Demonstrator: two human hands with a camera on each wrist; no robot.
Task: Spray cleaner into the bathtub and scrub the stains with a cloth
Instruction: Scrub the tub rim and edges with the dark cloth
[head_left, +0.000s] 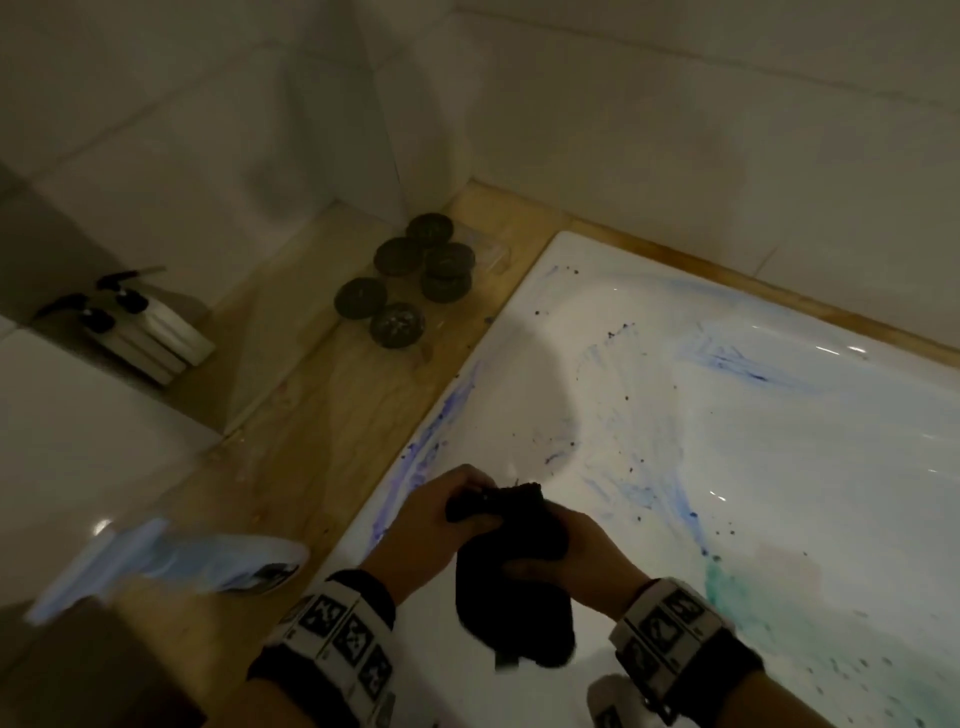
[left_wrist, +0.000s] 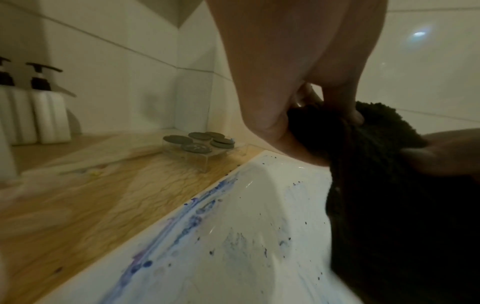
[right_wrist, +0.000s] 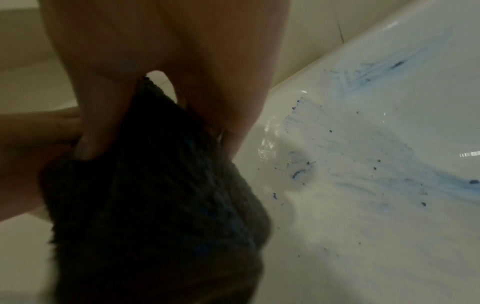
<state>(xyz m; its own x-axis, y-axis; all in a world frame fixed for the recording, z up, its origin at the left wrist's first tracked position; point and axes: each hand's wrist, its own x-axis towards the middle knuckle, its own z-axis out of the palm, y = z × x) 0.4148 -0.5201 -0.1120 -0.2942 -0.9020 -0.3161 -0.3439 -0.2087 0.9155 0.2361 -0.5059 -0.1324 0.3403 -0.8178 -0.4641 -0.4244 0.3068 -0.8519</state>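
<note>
Left hand (head_left: 426, 525): fingers curled round the upper bunched end of a black terry cloth (head_left: 511, 577), gripping it. The left wrist view confirms fingertips (left_wrist: 355, 115) dug into the pile. Right hand (head_left: 576, 551): thumb and fingers closed on the same cloth lower down, grasping it; the right wrist view shows the thumb (right_wrist: 88, 148) pressed against the fabric. The cloth is held in the air between both hands above the near left corner of the bathtub (head_left: 649, 322), its free part hanging below the hands, clear of the enamel. Both wrists carry white bands with black square markers (head_left: 337, 629).

Bathtub: white, with blue streaks (head_left: 441, 415) along its left rim, paler blue smears across the inner wall and floor, dark specks scattered throughout, and a green patch (head_left: 727, 587) towards the near right.

Wooden ledge (head_left: 322, 415) borders the tub on the left. At its far corner stands a clear acrylic stand (left_wrist: 200, 160) bearing six dark round discs (head_left: 395, 322). Further left, white pump bottles with black heads (head_left: 130, 322) stand against the tiled wall. A blurred white and pale blue object (head_left: 171, 561) lies at the ledge's near edge; its identity cannot be determined.
</note>
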